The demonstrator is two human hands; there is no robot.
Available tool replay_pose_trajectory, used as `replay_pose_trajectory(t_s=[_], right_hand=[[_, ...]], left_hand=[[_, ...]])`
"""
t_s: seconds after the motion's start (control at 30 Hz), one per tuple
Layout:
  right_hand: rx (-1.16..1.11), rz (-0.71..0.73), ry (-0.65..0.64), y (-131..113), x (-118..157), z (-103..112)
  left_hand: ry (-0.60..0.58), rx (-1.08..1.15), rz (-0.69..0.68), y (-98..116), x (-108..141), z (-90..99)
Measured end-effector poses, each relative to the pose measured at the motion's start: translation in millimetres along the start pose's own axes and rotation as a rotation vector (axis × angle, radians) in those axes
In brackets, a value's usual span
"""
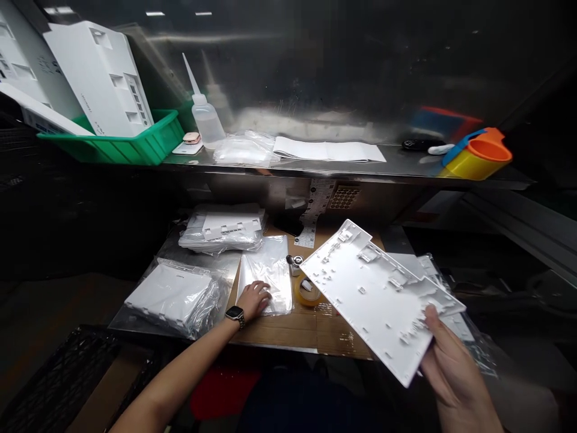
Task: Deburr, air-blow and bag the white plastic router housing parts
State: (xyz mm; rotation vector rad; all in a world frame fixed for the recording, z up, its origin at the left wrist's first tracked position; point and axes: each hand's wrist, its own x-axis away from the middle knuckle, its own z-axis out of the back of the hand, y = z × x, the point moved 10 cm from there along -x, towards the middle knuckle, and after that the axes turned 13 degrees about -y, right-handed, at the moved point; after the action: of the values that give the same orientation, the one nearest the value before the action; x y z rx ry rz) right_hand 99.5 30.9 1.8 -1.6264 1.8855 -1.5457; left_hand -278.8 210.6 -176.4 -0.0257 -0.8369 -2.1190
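My right hand (451,367) grips a white plastic housing panel (374,294) by its right end, thumb on the inner face. The panel is tilted, its ribbed and clipped inside turned toward me. My left hand (255,299), below a wristwatch (235,314), lies with fingers stretched out on a stack of clear plastic bags (270,258). To the right of those bags, a roll of tape (307,291) lies on the cardboard sheet (274,334). Bagged white panels (174,294) rest left of my left hand, with another bagged pile (223,225) behind them.
On the upper shelf (252,168) stand a green bin (130,147) of white panels, a squeeze bottle (206,120), folded paper (329,150) and a yellow-orange tape holder (482,156). More bagged parts (473,337) lie at the right. A black crate (58,379) sits at lower left.
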Motion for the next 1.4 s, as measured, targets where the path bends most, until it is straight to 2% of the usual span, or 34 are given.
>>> replay_pose_trajectory(t_s=[0.07, 0.13, 0.2, 0.33, 0.43, 0.5, 0.63, 0.73, 0.8, 0.9, 1.0, 1.1, 1.23, 1.4], right_hand=[[0.004, 0.01, 0.014, -3, 0, 1], [0.014, 0.001, 0.022, -4, 0, 6], [0.024, -0.01, 0.022, -2, 1, 13], [0.029, 0.023, 0.062, -4, 7, 25], [0.02, 0.039, 0.092, -5, 11, 26], [0.005, 0.04, 0.096, -5, 13, 25], [-0.012, 0.056, 0.092, -6, 15, 23], [-0.011, 0.063, 0.101, -5, 15, 26], [-0.006, 0.059, 0.115, -4, 16, 30], [0.003, 0.05, 0.106, -2, 16, 30], [0.0, 0.055, 0.084, -3, 16, 26], [0.007, 0.062, 0.089, -4, 17, 24], [0.028, 0.049, 0.116, -6, 21, 25], [0.0, 0.059, 0.212, -9, 32, 38]], left_hand=[[0.065, 0.082, 0.007, 6, -8, 1.5], [0.154, 0.175, 0.042, 3, -17, 12.2], [0.251, 0.261, 0.088, -5, -24, 31.9], [0.41, 0.342, 0.101, -19, -34, 85.5], [0.46, 0.308, 0.012, -11, -41, 118.0], [0.459, 0.272, -0.068, 3, -44, 128.3], [0.452, 0.22, -0.192, 29, -46, 128.1], [0.519, 0.207, -0.193, 32, -41, 122.0], [0.567, 0.19, -0.148, 27, -38, 114.5], [0.568, 0.14, -0.048, 14, -41, 97.1], [0.534, 0.09, 0.057, 4, -53, 83.4], [0.498, 0.041, 0.138, -5, -72, 80.7], [0.358, 0.014, 0.214, -21, -106, 80.0], [0.178, 0.028, 0.326, -55, -133, 81.1]])
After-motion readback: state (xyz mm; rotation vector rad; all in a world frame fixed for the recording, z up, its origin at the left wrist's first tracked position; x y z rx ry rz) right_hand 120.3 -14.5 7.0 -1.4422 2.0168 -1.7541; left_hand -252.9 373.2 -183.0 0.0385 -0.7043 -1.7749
